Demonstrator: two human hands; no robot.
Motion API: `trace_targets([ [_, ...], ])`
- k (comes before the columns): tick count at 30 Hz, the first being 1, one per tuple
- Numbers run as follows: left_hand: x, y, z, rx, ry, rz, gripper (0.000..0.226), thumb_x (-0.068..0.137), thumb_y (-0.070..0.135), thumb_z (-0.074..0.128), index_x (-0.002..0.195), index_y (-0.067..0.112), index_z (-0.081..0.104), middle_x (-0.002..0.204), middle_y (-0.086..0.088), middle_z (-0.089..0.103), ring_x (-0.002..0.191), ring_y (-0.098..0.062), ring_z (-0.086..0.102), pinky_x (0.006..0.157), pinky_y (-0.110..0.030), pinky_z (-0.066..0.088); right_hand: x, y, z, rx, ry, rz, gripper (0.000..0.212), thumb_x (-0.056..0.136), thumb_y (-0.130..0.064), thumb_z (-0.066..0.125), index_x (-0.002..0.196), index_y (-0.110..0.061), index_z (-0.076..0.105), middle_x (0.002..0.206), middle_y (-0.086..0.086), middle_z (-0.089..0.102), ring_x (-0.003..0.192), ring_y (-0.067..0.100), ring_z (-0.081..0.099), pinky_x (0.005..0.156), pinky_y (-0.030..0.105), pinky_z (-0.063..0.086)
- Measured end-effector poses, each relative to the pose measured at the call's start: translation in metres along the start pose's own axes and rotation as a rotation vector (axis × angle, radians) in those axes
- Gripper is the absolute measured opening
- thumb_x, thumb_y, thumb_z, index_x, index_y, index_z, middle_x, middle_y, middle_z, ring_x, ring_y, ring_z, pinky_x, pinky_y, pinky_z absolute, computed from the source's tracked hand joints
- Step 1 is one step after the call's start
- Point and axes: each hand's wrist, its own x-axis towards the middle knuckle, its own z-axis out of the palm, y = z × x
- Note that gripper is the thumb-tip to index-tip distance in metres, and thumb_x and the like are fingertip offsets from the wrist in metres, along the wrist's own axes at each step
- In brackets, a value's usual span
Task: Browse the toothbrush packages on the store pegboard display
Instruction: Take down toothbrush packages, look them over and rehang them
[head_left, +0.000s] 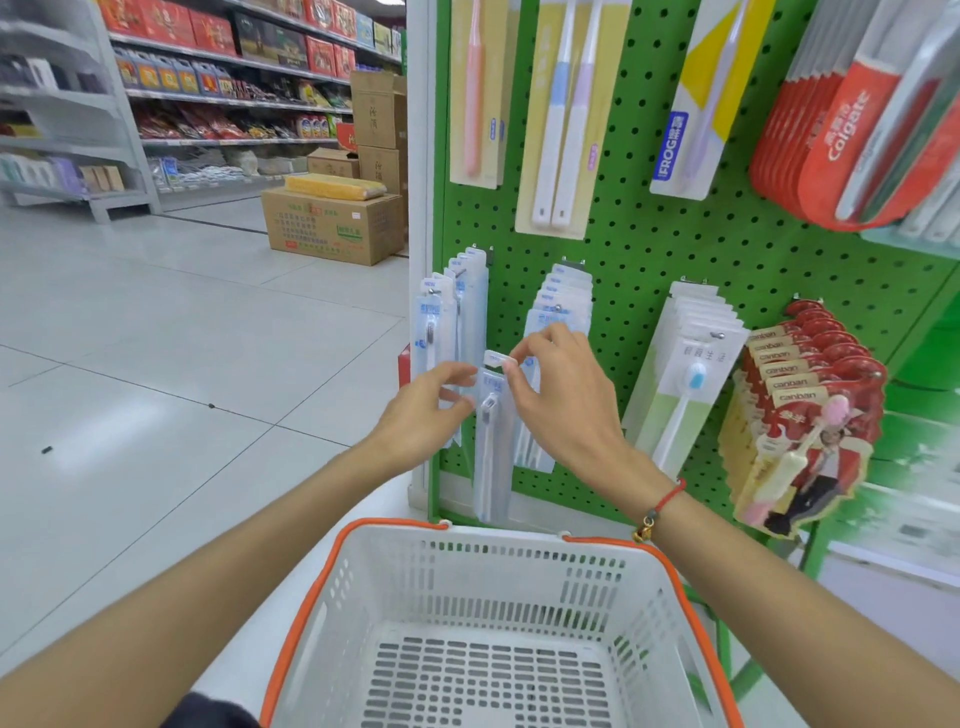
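Mid-browse: left hand (426, 410) and right hand (558, 400) both pinch one clear toothbrush pack (491, 441) off its hook, in front of the pegboard (649, 244); basket (467, 582) empty, other packs untouched

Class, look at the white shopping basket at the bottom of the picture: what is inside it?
Nothing shows inside the basket: only its bare slotted floor and walls. The near end is cut off by the picture edge, so that part cannot be checked.

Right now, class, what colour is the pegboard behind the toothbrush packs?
Green, with dark holes: the pegboard shows best in the head view.
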Motion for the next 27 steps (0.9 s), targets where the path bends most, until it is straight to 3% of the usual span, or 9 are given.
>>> trace_targets([
  [4,-0.014,-0.01,0.009,-0.173,-0.109,-0.031,0.02,0.098,0.018,0.053,0.116,0.022,0.061,0.114,0.008,0.065,0.102,-0.01,0.062,0.073,-0.011,0.045,-0.017,0.005,-0.003,0.295,-0.053,0.127,0.013,0.098,-0.033,0.053,0.091,-0.023,0.058,0.087,-0.011,0.063,0.081,0.012,0.06,0.072,0.035,0.05],
  [7,-0.022,-0.013,0.011,-0.198,-0.186,-0.019,0.015,0.098,0.017,0.053,0.104,0.021,0.066,0.099,0.011,0.067,0.091,0.0,0.062,0.068,-0.003,0.043,-0.03,0.011,0.003,0.486,-0.029,0.218,0.014,0.096,-0.031,0.058,0.087,-0.021,0.061,0.082,-0.008,0.066,0.078,0.012,0.062,0.077,0.041,0.053],
  [11,-0.032,-0.015,0.015,-0.222,-0.256,0.014,0.012,0.096,0.013,0.055,0.096,0.012,0.068,0.085,0.01,0.067,0.075,0.009,0.061,0.068,-0.007,0.044,-0.044,0.022,0.007,0.583,-0.074,0.23,0.013,0.095,-0.029,0.06,0.083,-0.025,0.061,0.079,-0.009,0.066,0.076,0.012,0.062,0.079,0.044,0.054],
  [14,-0.036,-0.018,0.018,-0.232,-0.263,-0.005,0.012,0.095,0.017,0.057,0.093,0.017,0.069,0.076,0.017,0.068,0.073,0.008,0.062,0.067,-0.01,0.047,-0.05,0.027,0.007,0.646,-0.139,0.278,0.013,0.093,-0.033,0.062,0.088,-0.021,0.063,0.08,-0.006,0.067,0.075,0.012,0.062,0.079,0.042,0.055],
  [19,-0.038,-0.017,0.023,-0.27,-0.192,-0.035,0.012,0.094,0.027,0.058,0.091,0.029,0.07,0.075,0.02,0.07,0.071,0.006,0.063,0.067,-0.012,0.05,-0.06,0.027,0.013,0.614,-0.228,0.303,0.045,0.075,-0.043,0.078,0.108,-0.02,0.056,0.086,-0.006,0.067,0.074,0.009,0.059,0.069,0.021,0.048],
  [22,-0.039,-0.014,0.025,-0.307,-0.162,-0.05,0.01,0.093,0.028,0.059,0.092,0.031,0.069,0.078,0.019,0.071,0.074,0.004,0.064,0.069,-0.015,0.052,-0.059,0.025,0.014,0.62,-0.213,0.32,0.048,0.075,-0.04,0.079,0.111,-0.02,0.055,0.081,-0.007,0.068,0.069,0.005,0.057,0.066,0.015,0.046],
  [24,-0.039,-0.013,0.024,-0.332,-0.187,-0.062,0.011,0.094,0.026,0.059,0.097,0.03,0.069,0.085,0.018,0.071,0.079,0.002,0.064,0.074,-0.018,0.054,-0.057,0.025,0.013,0.69,-0.202,0.365,0.045,0.079,-0.034,0.077,0.114,-0.016,0.055,0.082,-0.006,0.071,0.07,0.011,0.061,0.068,0.018,0.049],
  [27,-0.039,-0.013,0.023,-0.304,-0.265,-0.081,0.01,0.092,0.022,0.063,0.098,0.028,0.07,0.088,0.019,0.069,0.083,0.0,0.065,0.079,-0.024,0.056,-0.057,0.024,0.011,0.803,-0.206,0.444,0.036,0.087,-0.03,0.07,0.116,-0.018,0.054,0.088,-0.004,0.075,0.082,0.021,0.069,0.077,0.034,0.055],
])
